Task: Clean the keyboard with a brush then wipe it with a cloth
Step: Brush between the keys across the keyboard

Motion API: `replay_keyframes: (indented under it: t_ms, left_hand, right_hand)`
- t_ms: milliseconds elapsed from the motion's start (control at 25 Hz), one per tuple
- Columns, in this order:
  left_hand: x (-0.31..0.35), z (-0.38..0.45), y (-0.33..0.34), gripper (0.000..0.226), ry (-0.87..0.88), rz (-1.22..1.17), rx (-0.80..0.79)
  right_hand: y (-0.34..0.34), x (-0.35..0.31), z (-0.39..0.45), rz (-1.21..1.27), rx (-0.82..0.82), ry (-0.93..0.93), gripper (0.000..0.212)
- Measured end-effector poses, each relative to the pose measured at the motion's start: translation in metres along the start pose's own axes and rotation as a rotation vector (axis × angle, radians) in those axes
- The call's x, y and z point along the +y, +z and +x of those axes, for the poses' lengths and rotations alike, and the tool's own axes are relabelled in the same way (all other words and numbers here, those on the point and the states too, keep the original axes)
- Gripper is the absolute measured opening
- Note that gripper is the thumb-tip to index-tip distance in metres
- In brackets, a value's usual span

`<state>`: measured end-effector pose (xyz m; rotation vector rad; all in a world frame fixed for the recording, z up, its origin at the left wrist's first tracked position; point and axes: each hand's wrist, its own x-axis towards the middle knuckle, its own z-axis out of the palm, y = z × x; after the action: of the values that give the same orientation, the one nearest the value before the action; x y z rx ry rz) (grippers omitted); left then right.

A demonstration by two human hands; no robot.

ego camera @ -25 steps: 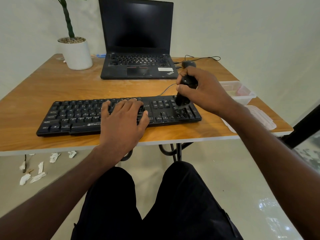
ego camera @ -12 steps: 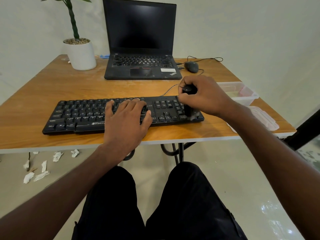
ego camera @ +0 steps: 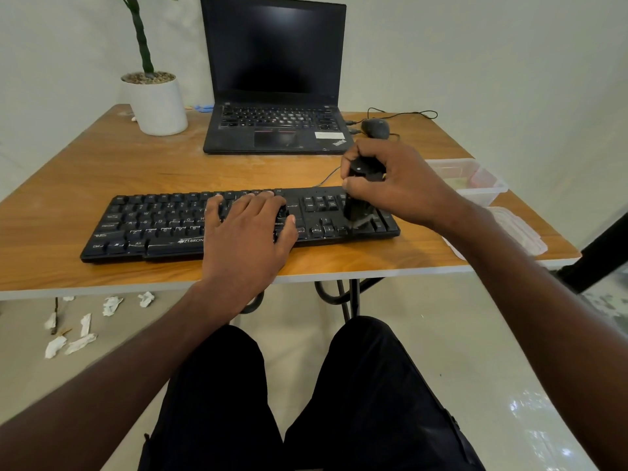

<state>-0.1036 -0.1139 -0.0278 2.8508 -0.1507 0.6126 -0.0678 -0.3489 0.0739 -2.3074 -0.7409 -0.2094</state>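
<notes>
My left hand (ego camera: 244, 239) lies flat, palm down, on the middle of the black full-size plastic keyboard (ego camera: 153, 226), its fingers straight and slightly spread across the keys, the thumb reaching toward the arrow keys. The keyboard sits lengthwise along the near edge of the wooden table with a pale rim (ego camera: 102, 164), its thin cable running off behind its right part.

My right hand (ego camera: 397, 181) is curled round the black brush with a stubby dark handle (ego camera: 360, 198), thumb on the near side of the handle and the other fingers wrapped over its top. The brush stands roughly upright below the hand, and its pale-tipped bristles touch the keys at the right end of the keyboard, on the number pad, just right of the arrow keys. The two hands are near each other but apart, with the block of navigation keys between them.

Behind the keyboard stands an open black laptop with a dark screen (ego camera: 275, 79). To its left is a white cylindrical pot holding a green plant (ego camera: 156, 103); to its right, a dark corded mouse (ego camera: 375, 128). A clear plastic container (ego camera: 475, 181) sits at the table's right side, with its flat translucent lid (ego camera: 520, 232) lying beside it nearer the edge. Crumpled white paper scraps (ego camera: 81, 324) lie on the floor under the table's left part.
</notes>
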Motion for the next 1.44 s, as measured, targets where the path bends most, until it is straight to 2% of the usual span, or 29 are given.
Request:
replay_keyframes:
  t_ms: [120, 160, 280, 360, 400, 520, 680, 800, 880, 960, 1040, 1120, 1280, 1440]
  left_hand:
    - [-0.001, 0.000, 0.001, 0.046, 0.004, 0.000, 0.003]
    - [-0.001, 0.000, 0.001, 0.045, 0.005, -0.002, 0.003]
    - [-0.001, 0.000, 0.001, 0.045, 0.012, 0.006, 0.006]
    - [-0.002, 0.000, 0.001, 0.046, 0.013, 0.000, 0.007]
    - [-0.002, 0.000, 0.001, 0.046, 0.015, 0.001, 0.007]
    - [-0.002, 0.001, 0.001, 0.046, 0.019, 0.012, 0.005]
    - [-0.002, -0.001, 0.001, 0.045, 0.017, 0.005, 0.012]
    - [-0.001, 0.000, 0.001, 0.046, 0.011, 0.002, 0.004]
    - [-0.001, 0.000, 0.001, 0.046, 0.011, 0.006, -0.003]
    - [-0.002, 0.000, 0.002, 0.045, 0.020, 0.003, 0.004]
    - [-0.003, 0.000, 0.003, 0.046, 0.031, -0.001, 0.011]
    - [-0.004, 0.000, 0.002, 0.047, 0.025, -0.021, 0.028]
    - [-0.011, 0.000, -0.013, 0.039, 0.051, -0.119, 0.144]
    - [-0.068, 0.001, -0.043, 0.032, 0.153, -0.159, 0.269]
  right_hand:
    - [-0.001, 0.002, -0.001, -0.046, -0.139, 0.008, 0.010]
    - [-0.003, 0.004, -0.002, -0.096, -0.137, 0.023, 0.009]
    - [-0.003, 0.007, -0.001, -0.053, 0.047, 0.005, 0.006]
    - [0.007, 0.007, 0.003, -0.002, 0.188, -0.033, 0.012]
    - [0.014, 0.008, 0.004, -0.054, 0.205, -0.041, 0.016]
    - [0.022, 0.012, 0.006, -0.200, 0.092, -0.043, 0.016]
    - [0.005, 0.004, 0.002, 0.066, -0.046, 0.026, 0.002]
    - [-0.009, 0.011, 0.000, 0.060, -0.085, 0.092, 0.005]
    - [-0.014, 0.018, 0.000, 0.026, -0.049, 0.146, 0.005]
    - [-0.015, 0.021, 0.000, 0.014, 0.054, 0.152, 0.009]
    - [-0.010, 0.015, 0.001, 0.084, 0.157, 0.135, 0.019]
    - [-0.002, 0.007, 0.003, 0.181, 0.209, 0.143, 0.019]
    - [0.020, 0.004, 0.003, 0.432, 0.198, 0.286, 0.022]
    - [0.037, -0.010, 0.003, 0.597, 0.179, 0.328, 0.047]
